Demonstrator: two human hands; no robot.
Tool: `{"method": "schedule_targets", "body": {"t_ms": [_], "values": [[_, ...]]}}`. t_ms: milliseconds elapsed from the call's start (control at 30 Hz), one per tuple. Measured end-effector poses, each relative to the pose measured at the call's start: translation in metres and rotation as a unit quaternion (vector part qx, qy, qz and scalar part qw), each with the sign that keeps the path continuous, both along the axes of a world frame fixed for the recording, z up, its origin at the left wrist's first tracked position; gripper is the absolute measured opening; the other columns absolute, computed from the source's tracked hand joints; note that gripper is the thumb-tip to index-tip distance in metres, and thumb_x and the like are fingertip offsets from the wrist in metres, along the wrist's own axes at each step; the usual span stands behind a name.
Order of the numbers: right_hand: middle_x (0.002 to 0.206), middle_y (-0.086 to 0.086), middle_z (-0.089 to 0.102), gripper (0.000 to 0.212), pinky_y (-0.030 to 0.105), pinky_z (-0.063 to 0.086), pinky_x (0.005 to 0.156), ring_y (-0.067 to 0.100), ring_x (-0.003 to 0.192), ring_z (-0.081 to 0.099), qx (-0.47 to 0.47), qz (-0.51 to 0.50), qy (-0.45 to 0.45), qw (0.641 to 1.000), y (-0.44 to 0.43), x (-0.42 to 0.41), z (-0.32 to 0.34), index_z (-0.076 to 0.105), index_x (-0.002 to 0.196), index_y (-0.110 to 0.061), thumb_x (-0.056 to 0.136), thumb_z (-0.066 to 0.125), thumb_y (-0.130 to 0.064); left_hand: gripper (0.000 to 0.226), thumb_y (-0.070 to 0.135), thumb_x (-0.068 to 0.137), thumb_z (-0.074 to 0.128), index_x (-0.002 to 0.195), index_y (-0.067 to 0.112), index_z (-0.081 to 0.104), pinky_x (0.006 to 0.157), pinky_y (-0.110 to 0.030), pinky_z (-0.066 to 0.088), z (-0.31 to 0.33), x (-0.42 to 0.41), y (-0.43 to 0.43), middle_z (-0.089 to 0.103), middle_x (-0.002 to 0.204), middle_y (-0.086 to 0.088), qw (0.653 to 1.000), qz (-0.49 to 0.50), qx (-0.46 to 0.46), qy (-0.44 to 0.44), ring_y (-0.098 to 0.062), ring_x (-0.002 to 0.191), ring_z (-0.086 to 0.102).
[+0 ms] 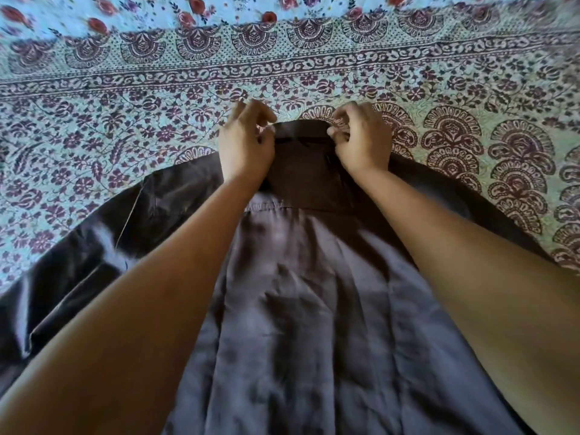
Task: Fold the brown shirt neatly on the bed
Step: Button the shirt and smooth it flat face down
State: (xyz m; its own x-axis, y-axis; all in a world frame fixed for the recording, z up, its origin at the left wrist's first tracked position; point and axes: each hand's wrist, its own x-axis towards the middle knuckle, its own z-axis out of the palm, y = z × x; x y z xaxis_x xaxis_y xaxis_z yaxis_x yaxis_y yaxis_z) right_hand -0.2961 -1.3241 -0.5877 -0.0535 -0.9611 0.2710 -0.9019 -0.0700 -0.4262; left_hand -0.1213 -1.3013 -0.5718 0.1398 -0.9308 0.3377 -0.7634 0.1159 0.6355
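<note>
The brown shirt lies spread flat on the bed, its collar at the far end and its body running toward me. One sleeve stretches out to the left. My left hand pinches the left end of the dark collar band. My right hand pinches the right end of the same band, thumb and fingers curled on the fabric. Both forearms lie over the shirt's shoulders and hide them. The right sleeve is mostly hidden under my right arm.
The bed is covered by a light green bedsheet with maroon floral print and border bands. A pale blue rose pattern runs along the far side. Sheet surface extends to the left, right and beyond the collar.
</note>
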Motion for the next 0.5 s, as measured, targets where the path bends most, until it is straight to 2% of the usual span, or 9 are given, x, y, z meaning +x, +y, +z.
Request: {"method": "schedule_targets", "body": {"t_ms": [67, 100, 167, 200, 267, 333, 400, 500], "values": [[0.098, 0.006, 0.064, 0.019, 0.036, 0.043, 0.077, 0.026, 0.092, 0.058, -0.093, 0.082, -0.05, 0.991, 0.017, -0.005, 0.005, 0.063, 0.1, -0.012, 0.087, 0.048, -0.013, 0.012, 0.013, 0.076, 0.055, 0.084, 0.016, 0.064, 0.067, -0.029, 0.042, 0.006, -0.003, 0.034, 0.06, 0.085, -0.001, 0.992, -0.129, -0.012, 0.0, -0.017, 0.074, 0.056], [0.095, 0.004, 0.067, 0.023, 0.035, 0.047, 0.075, 0.024, 0.088, 0.062, -0.093, 0.136, -0.095, 0.982, 0.027, -0.008, 0.008, 0.065, 0.099, -0.012, 0.086, 0.045, -0.011, 0.013, 0.016, 0.079, 0.055, 0.087, 0.016, 0.065, 0.071, -0.031, 0.042, 0.006, -0.001, 0.052, 0.063, 0.088, -0.001, 0.979, -0.2, -0.009, -0.033, -0.018, 0.078, 0.058], [0.099, 0.002, 0.071, 0.03, 0.032, 0.05, 0.081, 0.019, 0.093, 0.065, -0.022, 0.226, -0.155, 0.962, 0.046, -0.014, 0.006, 0.066, 0.104, -0.012, 0.087, 0.042, -0.012, 0.021, 0.023, 0.086, 0.051, 0.099, 0.018, 0.066, 0.084, -0.035, 0.042, -0.001, 0.008, 0.086, 0.066, 0.105, 0.001, 0.944, -0.307, -0.012, -0.123, -0.018, 0.099, 0.06], [0.11, 0.002, 0.068, 0.033, 0.03, 0.047, 0.09, 0.017, 0.103, 0.063, 0.023, 0.255, -0.154, 0.954, 0.052, -0.017, 0.001, 0.065, 0.112, -0.012, 0.089, 0.042, -0.016, 0.028, 0.028, 0.089, 0.048, 0.109, 0.02, 0.065, 0.094, -0.038, 0.039, -0.008, 0.015, 0.1, 0.063, 0.119, 0.0, 0.928, -0.335, -0.007, -0.164, -0.018, 0.114, 0.055], [0.14, 0.005, 0.048, 0.039, 0.025, 0.026, 0.108, 0.015, 0.13, 0.043, 0.115, 0.3, -0.086, 0.943, 0.06, -0.022, -0.013, 0.052, 0.131, -0.014, 0.094, 0.041, -0.022, 0.043, 0.041, 0.094, 0.037, 0.131, 0.026, 0.052, 0.11, -0.043, 0.025, -0.023, 0.024, 0.123, 0.043, 0.145, -0.001, 0.902, -0.353, 0.039, -0.245, -0.019, 0.136, 0.034], [0.154, 0.002, 0.022, 0.047, 0.029, 0.009, 0.113, 0.016, 0.142, 0.018, 0.144, 0.318, 0.05, 0.936, 0.067, -0.027, -0.024, 0.031, 0.144, -0.019, 0.098, 0.035, -0.027, 0.052, 0.049, 0.096, 0.025, 0.144, 0.031, 0.031, 0.114, -0.044, 0.012, -0.036, 0.028, 0.137, 0.025, 0.154, -0.002, 0.873, -0.351, 0.089, -0.326, -0.021, 0.142, 0.022], [0.157, 0.0, 0.011, 0.05, 0.033, 0.005, 0.115, 0.017, 0.144, 0.009, 0.128, 0.316, 0.123, 0.932, 0.069, -0.03, -0.025, 0.019, 0.147, -0.023, 0.099, 0.03, -0.031, 0.054, 0.052, 0.096, 0.016, 0.147, 0.032, 0.02, 0.114, -0.046, 0.01, -0.039, 0.028, 0.14, 0.019, 0.155, -0.003, 0.852, -0.351, 0.114, -0.371, -0.022, 0.142, 0.02], [0.157, -0.002, 0.003, 0.05, 0.033, 0.001, 0.115, 0.015, 0.145, 0.003, 0.176, 0.3, 0.165, 0.923, 0.069, -0.026, -0.013, 0.012, 0.148, -0.027, 0.101, 0.028, -0.032, 0.058, 0.058, 0.095, 0.008, 0.147, 0.034, 0.015, 0.115, -0.049, 0.012, -0.03, 0.032, 0.139, 0.014, 0.156, -0.004, 0.827, -0.376, 0.143, -0.393, -0.023, 0.143, 0.017]]}}
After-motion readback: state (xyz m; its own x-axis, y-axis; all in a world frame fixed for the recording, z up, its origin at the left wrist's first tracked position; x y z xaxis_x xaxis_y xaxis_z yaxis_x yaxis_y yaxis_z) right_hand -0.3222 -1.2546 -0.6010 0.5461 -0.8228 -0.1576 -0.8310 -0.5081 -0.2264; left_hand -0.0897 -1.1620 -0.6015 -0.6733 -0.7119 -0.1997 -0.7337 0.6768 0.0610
